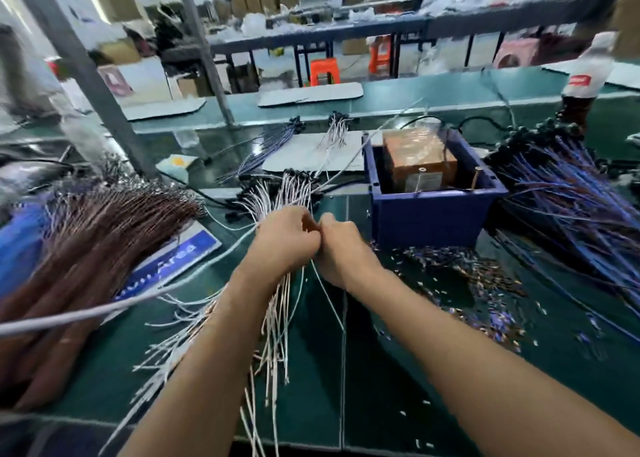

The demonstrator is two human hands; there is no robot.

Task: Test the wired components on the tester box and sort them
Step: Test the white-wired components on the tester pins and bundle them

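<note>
Above green mat [381, 370], hands [313, 240] grip white wires [277, 318].

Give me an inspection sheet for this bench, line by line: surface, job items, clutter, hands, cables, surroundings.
Surface: green mat, strewn with small wire offcuts.
Job's things: tester box inside blue bin; white wires in hand; blue wires right; brown wires left.
Clutter: cola bottle, blue sign.
Hands: left hand grips the white wires; right hand pinches one at its top.
Cables: black leads behind the bin.
Surroundings: shelving, cartons, orange stools.
</note>
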